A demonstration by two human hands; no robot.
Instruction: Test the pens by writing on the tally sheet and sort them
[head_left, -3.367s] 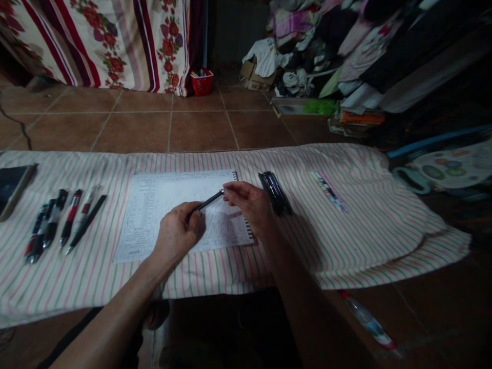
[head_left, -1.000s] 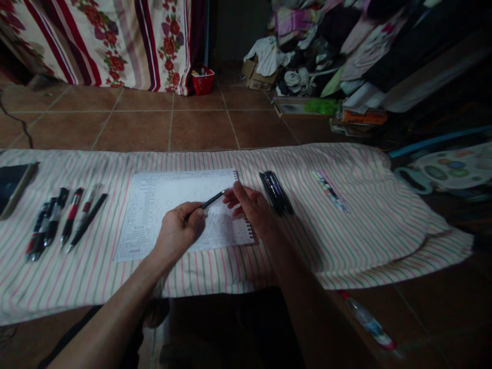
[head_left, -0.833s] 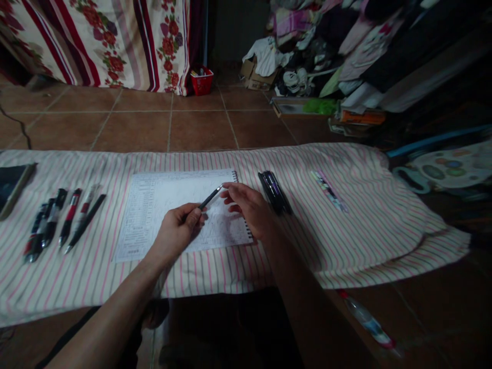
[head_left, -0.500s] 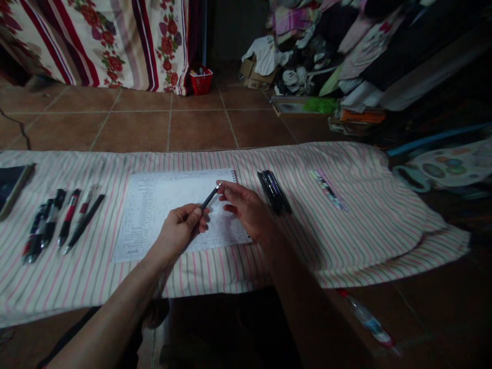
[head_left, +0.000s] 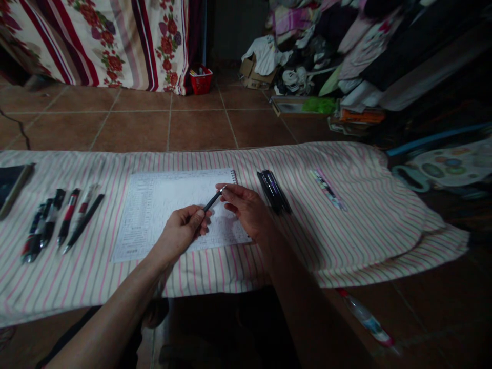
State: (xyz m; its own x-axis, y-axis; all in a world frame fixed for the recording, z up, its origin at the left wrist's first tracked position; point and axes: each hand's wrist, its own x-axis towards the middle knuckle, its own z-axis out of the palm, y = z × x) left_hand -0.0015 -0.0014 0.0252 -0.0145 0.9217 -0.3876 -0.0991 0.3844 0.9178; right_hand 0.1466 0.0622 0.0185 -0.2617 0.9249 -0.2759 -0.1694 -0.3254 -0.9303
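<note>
on my feed the left hand [head_left: 180,233] is clenched around a black pen [head_left: 212,203], its tip angled up and away over a spiral notebook [head_left: 154,215]. the right hand [head_left: 246,210] is released, loosely curled and grasping nothing i can see, its fingertips [head_left: 226,190] just beside the pen's tip. the notebook lies on a striped cloth [head_left: 346,246], with a row of pens [head_left: 44,225] to its left and a black pen bundle [head_left: 273,192] just to its right, near the right hand.
</note>
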